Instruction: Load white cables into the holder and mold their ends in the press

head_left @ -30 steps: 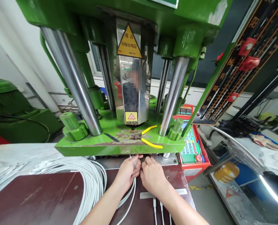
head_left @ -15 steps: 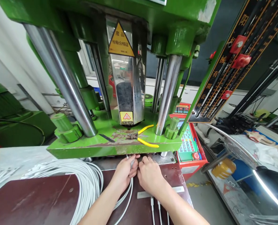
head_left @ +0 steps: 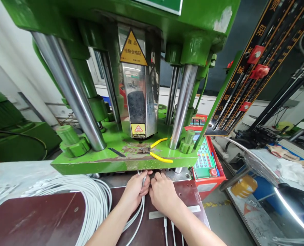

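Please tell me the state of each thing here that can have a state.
left hand: closed around white cables
right hand: fingers bent, at the cables by the press edge
white cables: held, running under the green plate
cable bundle: coiled, lying on the table
yellow pliers: handles apart, lying on the green plate

A factory floor is shown. A green vertical press with polished steel columns and a yellow warning label is seen. Right of the press, a red control panel is mounted; left of it, bundled white cables are piled. Yellow-handled cutters are laid on its base plate.
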A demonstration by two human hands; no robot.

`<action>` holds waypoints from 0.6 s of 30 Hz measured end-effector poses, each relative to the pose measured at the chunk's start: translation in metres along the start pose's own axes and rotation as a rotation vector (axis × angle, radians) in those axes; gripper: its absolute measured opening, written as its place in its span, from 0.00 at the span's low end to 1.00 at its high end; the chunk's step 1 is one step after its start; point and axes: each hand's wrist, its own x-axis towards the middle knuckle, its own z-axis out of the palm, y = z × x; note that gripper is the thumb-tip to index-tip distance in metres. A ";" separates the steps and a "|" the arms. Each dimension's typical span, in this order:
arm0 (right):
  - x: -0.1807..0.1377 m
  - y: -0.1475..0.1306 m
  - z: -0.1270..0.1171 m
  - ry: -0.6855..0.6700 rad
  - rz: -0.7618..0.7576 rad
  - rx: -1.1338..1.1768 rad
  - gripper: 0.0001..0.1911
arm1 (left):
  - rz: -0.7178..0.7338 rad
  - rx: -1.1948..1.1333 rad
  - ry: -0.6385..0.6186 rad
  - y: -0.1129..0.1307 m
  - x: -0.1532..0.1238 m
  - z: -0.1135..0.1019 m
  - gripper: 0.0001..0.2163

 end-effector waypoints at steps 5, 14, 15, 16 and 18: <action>0.000 -0.001 -0.001 -0.005 -0.004 -0.001 0.15 | 0.002 0.002 0.015 0.001 -0.001 0.001 0.07; -0.001 0.000 -0.001 -0.014 -0.011 -0.006 0.15 | -0.002 0.011 0.015 0.002 -0.001 0.002 0.07; -0.001 -0.001 -0.002 -0.020 -0.008 -0.010 0.15 | -0.007 0.011 0.016 0.003 -0.001 0.002 0.07; -0.002 -0.002 -0.002 -0.025 -0.005 -0.014 0.15 | -0.011 0.010 0.014 0.003 -0.001 0.003 0.07; -0.002 -0.005 -0.003 -0.033 0.007 -0.022 0.15 | -0.012 0.009 0.005 0.003 -0.001 0.003 0.07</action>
